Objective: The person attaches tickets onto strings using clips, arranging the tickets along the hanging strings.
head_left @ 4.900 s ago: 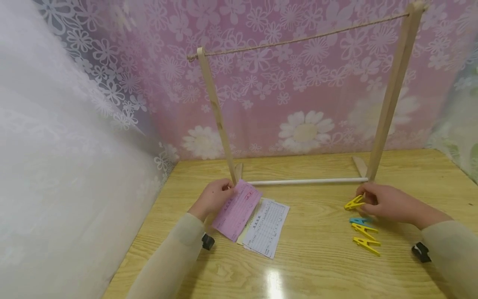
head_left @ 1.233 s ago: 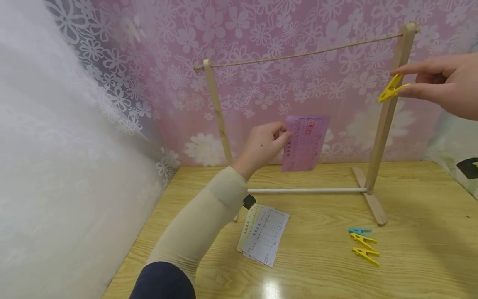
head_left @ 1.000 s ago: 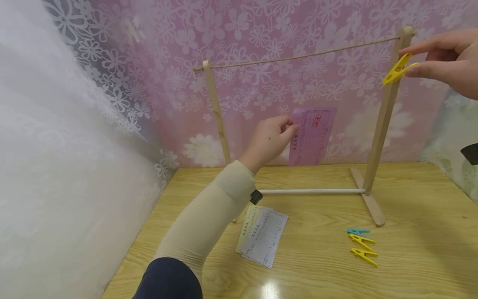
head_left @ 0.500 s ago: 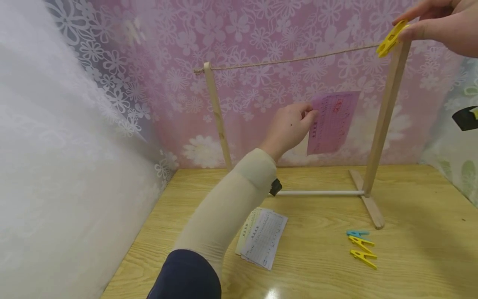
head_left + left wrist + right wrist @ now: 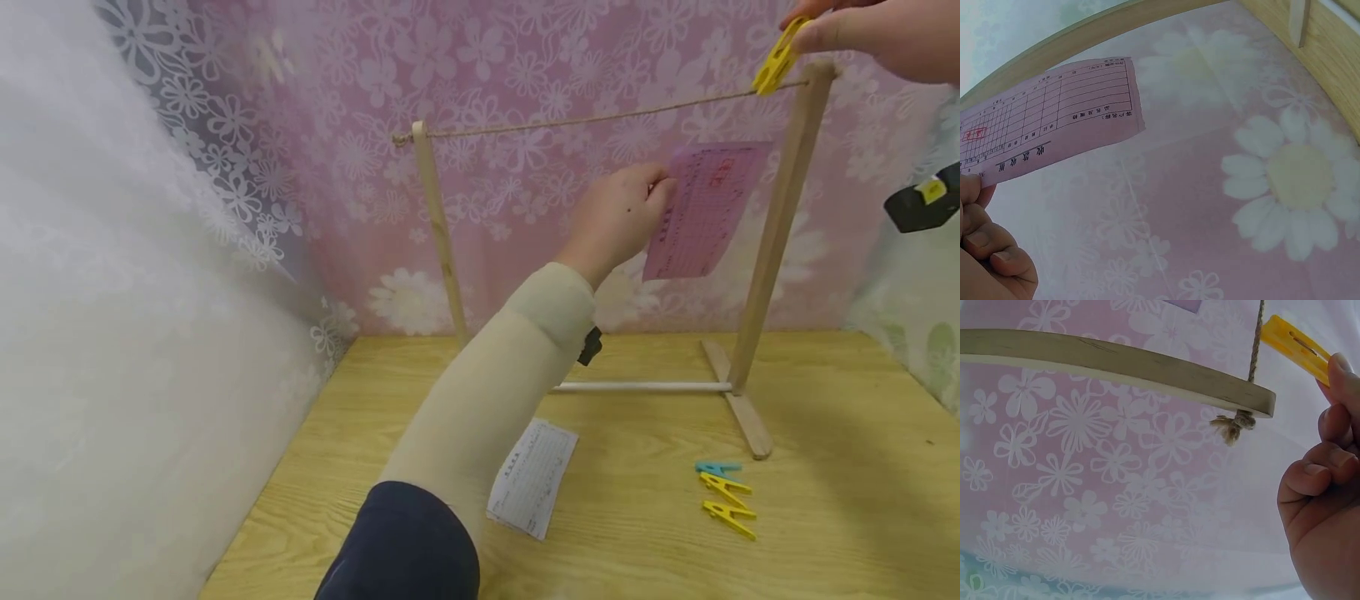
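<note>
My left hand (image 5: 618, 212) pinches a pink receipt slip (image 5: 708, 212) by its upper left corner. The slip hangs just below the rope (image 5: 600, 120), apart from it; the left wrist view shows its printed lines and a red stamp. High at the right, my right hand (image 5: 892, 37) pinches a yellow clothespin (image 5: 778, 58) by its handles. The clothespin's tip is at the rope, close to the right post (image 5: 783, 217). In the right wrist view the clothespin (image 5: 1297, 347) lies beside the rope; whether it bites the rope I cannot tell.
On the table (image 5: 637, 500) lies a stack of white slips (image 5: 536, 479), partly hidden by my left sleeve. One blue clothespin (image 5: 717, 468) and two yellow clothespins (image 5: 729, 518) lie at the right. The wooden frame has a left post (image 5: 441, 233) and a white bottom bar (image 5: 645, 387).
My left hand has lifted the pink slip from the table, up and right toward the rope. My right hand has picked up a yellow clothespin and raised it to the rope.
</note>
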Available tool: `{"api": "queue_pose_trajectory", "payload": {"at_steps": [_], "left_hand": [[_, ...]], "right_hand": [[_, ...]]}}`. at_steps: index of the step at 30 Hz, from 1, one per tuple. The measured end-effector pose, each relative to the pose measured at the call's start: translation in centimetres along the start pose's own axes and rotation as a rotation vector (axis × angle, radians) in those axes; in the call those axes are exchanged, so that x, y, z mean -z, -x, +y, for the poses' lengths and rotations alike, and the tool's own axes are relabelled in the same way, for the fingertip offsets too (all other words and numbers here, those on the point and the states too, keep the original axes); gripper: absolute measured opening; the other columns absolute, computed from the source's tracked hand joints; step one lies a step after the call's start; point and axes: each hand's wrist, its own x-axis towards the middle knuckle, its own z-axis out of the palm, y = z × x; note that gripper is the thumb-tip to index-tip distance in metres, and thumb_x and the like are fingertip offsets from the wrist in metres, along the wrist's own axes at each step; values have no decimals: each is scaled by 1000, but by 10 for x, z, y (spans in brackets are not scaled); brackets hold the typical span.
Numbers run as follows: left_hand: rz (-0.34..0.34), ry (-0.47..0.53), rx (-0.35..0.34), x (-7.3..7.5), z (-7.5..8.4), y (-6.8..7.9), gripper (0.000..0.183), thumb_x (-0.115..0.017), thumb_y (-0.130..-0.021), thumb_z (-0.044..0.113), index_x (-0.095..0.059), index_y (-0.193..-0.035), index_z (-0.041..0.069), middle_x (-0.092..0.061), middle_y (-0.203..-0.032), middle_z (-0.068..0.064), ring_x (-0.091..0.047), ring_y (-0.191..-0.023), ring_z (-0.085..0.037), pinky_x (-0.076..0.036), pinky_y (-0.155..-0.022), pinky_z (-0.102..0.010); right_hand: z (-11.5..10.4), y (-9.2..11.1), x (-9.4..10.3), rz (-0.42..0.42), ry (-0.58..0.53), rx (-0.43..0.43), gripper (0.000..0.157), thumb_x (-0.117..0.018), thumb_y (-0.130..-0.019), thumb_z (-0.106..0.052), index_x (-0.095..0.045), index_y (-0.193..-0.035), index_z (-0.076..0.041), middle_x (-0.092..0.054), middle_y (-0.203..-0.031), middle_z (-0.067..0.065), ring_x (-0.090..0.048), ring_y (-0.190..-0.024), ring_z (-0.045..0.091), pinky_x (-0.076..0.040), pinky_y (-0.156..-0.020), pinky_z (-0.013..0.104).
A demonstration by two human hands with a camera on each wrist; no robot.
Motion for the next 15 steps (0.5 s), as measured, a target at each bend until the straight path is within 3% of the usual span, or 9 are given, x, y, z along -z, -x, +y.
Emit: {"api": "queue_pose_trajectory", "payload": {"at_steps": [1,3,4,7,9,11,15], "left_hand": [[6,-10,1,1,2,-1,27,-39,-110,39,-58,-98,24,-56,-85,6,-48,-73,-8,-39,-67,-23],[24,-27,0,3,5,-4,28,-38,-110,39,-58,-99,23,-55,-84,5,-48,-72,-8,-39,-66,-23],[35,-31,2,3,6,-5,28,-38,-110,39,-59,-99,24,-56,-84,5,-48,-72,-8,-39,-66,-23],[65,-53,12,4,9,-8,27,-39,-110,39,-63,-106,27,-58,-88,9,-51,-77,-6,-41,-70,-22],[71,-61,26,4,11,-9,27,-40,-110,40,-64,-109,29,-60,-92,11,-53,-80,-6,-41,-72,-21],[76,-63,27,4,12,-9,26,-40,-110,40,-65,-112,30,-61,-93,12,-53,-81,-5,-42,-73,-21],[84,-54,24,5,15,-12,28,-41,-110,39,-67,-115,30,-63,-94,12,-54,-80,-5,-42,-73,-20]], "right_hand": [[1,-1,-1,-5,4,-6,19,-45,-107,-3,-56,-122,-8,-39,-102,-24,-34,-91,0,-26,-92,4],[2,-4,0,-5,13,-23,19,-46,-107,-5,-57,-122,-10,-40,-102,-23,-35,-90,1,-27,-94,6],[2,-4,0,-6,15,-31,19,-47,-107,-5,-55,-124,-3,-40,-102,-22,-36,-89,1,-28,-94,7],[5,-2,0,3,-25,-76,17,-49,-106,-6,-61,-115,-15,-43,-99,-20,-38,-86,3,-32,-87,3],[6,2,0,14,-76,-112,27,-51,-105,-6,-62,-105,-30,-46,-96,-20,-41,-82,5,-34,-73,0],[7,5,-1,26,-109,-131,39,-52,-105,-5,-55,-98,-44,-48,-94,-21,-42,-79,4,-36,-70,-1],[6,8,-1,24,-133,-139,35,-53,-104,-2,-61,-97,-35,-50,-89,-25,-44,-74,1,-37,-68,0]]}}
